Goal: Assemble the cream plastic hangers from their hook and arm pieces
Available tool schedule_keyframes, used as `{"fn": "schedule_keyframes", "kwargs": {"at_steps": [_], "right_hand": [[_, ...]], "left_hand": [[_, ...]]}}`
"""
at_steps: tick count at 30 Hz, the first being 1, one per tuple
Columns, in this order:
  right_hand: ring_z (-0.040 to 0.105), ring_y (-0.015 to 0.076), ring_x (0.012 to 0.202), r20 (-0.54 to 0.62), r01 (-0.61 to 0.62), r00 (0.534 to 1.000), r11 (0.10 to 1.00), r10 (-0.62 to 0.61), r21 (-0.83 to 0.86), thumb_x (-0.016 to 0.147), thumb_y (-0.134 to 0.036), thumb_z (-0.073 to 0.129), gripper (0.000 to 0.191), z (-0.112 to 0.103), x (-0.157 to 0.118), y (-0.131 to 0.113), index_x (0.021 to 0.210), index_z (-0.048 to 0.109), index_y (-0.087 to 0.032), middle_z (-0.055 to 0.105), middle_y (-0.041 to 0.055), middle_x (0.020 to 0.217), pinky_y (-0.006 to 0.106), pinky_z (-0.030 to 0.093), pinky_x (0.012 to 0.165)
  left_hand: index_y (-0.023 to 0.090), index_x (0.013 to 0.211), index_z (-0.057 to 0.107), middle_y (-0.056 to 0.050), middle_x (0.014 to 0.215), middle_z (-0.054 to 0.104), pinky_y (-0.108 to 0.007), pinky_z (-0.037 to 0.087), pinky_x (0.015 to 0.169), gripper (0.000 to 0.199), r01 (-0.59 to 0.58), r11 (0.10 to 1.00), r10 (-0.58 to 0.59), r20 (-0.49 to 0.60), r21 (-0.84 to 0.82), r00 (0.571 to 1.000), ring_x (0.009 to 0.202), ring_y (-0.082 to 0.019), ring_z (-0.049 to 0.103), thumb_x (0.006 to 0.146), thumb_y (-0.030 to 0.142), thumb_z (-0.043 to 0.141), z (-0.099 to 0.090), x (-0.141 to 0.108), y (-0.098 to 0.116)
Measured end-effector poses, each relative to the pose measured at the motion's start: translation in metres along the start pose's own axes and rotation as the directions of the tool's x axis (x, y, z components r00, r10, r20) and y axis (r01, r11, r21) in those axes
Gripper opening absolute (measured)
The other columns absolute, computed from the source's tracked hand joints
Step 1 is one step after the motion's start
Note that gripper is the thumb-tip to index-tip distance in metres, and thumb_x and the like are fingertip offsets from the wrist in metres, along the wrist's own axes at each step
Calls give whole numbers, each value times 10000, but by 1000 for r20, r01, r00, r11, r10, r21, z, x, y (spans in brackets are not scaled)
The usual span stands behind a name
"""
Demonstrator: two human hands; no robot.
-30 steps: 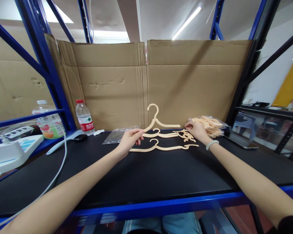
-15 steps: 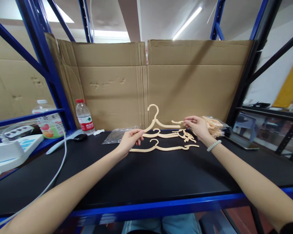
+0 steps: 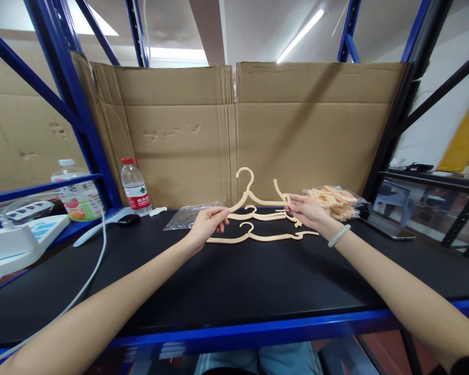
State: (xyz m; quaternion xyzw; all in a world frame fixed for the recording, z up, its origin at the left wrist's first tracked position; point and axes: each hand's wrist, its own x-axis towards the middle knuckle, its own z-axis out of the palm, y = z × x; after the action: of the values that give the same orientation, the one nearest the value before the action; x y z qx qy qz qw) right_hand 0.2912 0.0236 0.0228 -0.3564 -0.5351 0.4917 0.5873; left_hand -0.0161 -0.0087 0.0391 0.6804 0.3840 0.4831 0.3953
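Note:
My left hand pinches the left end of a cream plastic clothes hanger, held upright above the black table with its hook on top. At the hanger's right end, my right hand is closed on a small cream hook piece, whose thin tip points up. The piece seems to meet the hanger's arm there; my fingers partly cover the joint. Two more hangers lie behind and below: a rear hanger and a front hanger with a hook piece at its right end. Loose hook pieces are partly hidden by my right hand.
A clear bag of cream parts lies at the back right, near a dark flat tray-like object. A flat clear bag and a red-capped bottle are left. A white cable crosses the table's left side.
My right hand has moved left, bringing the small hook piece to the held hanger's right end and turning its thin tip upward. My left hand and the hanger have hardly moved.

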Motion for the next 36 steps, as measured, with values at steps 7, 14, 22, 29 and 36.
{"fn": "schedule_keyframes", "kwargs": {"at_steps": [7,14,22,29,36], "right_hand": [[644,182,893,9,-2,1000,1000,2,-2,679,-141,690,152,2,-2,-1,755,572,-200,609,41,840,337,511,944],[626,182,912,-45,66,997,997,-67,-38,703,-224,699,146,-3,-3,-5,767,568,-206,638,42,830,350,498,948],[604,160,791,34,34,999,994,-31,-101,721,-371,693,228,-6,-1,-14,759,541,-205,595,37,783,291,534,733],[532,104,628,30,8,1000,993,-5,-118,600,-343,792,328,-8,-3,-19,715,529,-185,550,-4,707,233,488,579],[621,135,727,135,-234,964,972,229,23,714,-205,713,173,-7,-7,-21,685,545,-177,584,-2,707,310,536,782]], "left_hand": [[137,829,643,6,626,575,-200,335,456,301,19,1000,-19,0,-11,1000,451,-70,465,741,424,616,0,0,-1],[142,827,652,-1,626,576,-201,321,445,292,13,1000,-13,3,7,1000,455,-73,466,736,418,615,-1,2,-3],[133,844,663,3,633,581,-204,333,461,330,5,1000,-5,4,-6,1000,460,-69,466,711,435,647,-1,1,-3],[130,836,659,3,631,574,-211,332,471,321,8,1000,-8,6,-20,1000,464,-72,461,704,423,651,-2,1,-1],[128,849,667,1,628,578,-210,322,463,321,15,999,-15,8,-30,1000,460,-70,459,697,411,664,-2,2,-2]]}}
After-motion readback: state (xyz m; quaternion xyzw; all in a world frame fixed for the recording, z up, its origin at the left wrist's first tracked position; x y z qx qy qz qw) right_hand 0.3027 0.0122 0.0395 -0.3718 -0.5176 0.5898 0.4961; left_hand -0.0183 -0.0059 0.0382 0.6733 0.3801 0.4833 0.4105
